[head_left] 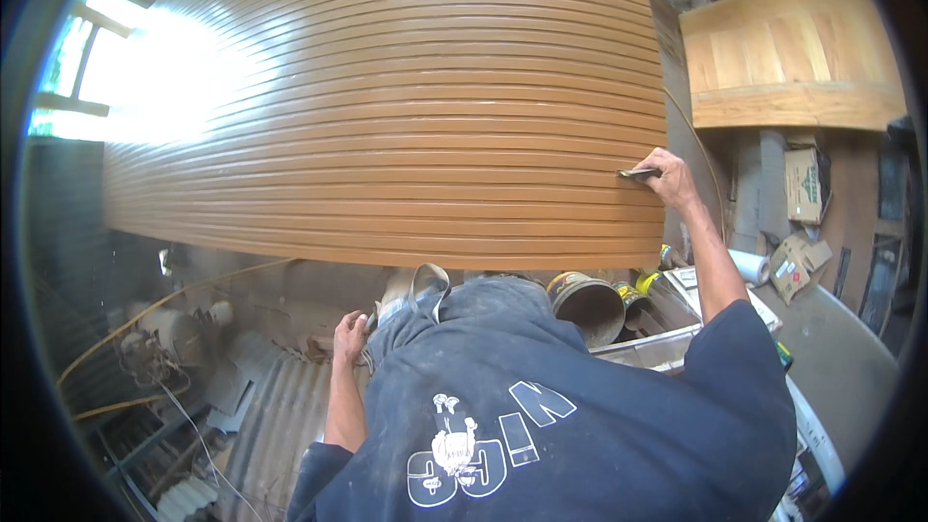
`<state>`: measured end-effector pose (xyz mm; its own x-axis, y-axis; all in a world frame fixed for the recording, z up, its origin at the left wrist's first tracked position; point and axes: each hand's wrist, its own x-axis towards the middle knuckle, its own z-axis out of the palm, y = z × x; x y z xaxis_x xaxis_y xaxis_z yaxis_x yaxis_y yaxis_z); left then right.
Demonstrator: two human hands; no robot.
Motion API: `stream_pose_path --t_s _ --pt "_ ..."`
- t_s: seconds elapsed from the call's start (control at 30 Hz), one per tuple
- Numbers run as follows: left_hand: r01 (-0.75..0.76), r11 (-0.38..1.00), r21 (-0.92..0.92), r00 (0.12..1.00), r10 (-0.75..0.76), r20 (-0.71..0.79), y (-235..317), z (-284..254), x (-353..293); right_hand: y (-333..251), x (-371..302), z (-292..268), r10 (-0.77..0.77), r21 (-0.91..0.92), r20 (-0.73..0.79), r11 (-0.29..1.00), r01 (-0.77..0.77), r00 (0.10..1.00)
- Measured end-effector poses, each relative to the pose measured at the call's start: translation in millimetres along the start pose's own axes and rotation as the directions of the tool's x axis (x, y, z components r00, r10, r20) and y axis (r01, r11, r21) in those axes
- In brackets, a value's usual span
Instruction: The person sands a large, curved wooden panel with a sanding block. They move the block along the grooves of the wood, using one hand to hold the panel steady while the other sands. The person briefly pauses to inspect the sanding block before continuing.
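While right hand (670, 179) pinches small tool (638, 173) between thumb and fingers, panel (416, 126) lies under it, spreading left. Best track grooves lightly, evenly. Left hand (351, 336) half-curled, well apart; cannot tell if holding anything.

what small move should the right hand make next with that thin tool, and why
Probably a short stroke leftward along the brown grooved panel: the right hand pinches the thin tool with its tip at the panel's face, close to the right edge, and most of the panel's length lies to the left.
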<state>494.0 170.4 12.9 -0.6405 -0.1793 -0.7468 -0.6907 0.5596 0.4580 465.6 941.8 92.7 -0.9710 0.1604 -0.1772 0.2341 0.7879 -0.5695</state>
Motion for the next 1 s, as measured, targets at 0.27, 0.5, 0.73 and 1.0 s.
stream_pose_path --t_s 0.27,0.5,0.73,1.0 --pt "0.101 0.994 0.03 0.994 -0.1 -0.041 -83 -5 -43 -123 68 102 -0.288 -0.032 -0.024 0.957 0.287 0.957" --pt "0.128 0.921 -0.369 0.975 -0.186 -0.125 -150 -21 -22 -313 149 253 -0.349 -0.058 -0.06 0.937 0.346 0.935" --pt "0.257 0.713 -0.653 0.885 -0.445 -0.137 -225 -93 -19 -514 239 381 -0.389 -0.082 -0.003 0.918 0.388 0.921" --pt "0.38 0.571 -0.727 0.766 -0.636 -0.099 -265 -191 -41 -654 300 487 -0.373 0.002 -0.021 0.928 0.373 0.928"
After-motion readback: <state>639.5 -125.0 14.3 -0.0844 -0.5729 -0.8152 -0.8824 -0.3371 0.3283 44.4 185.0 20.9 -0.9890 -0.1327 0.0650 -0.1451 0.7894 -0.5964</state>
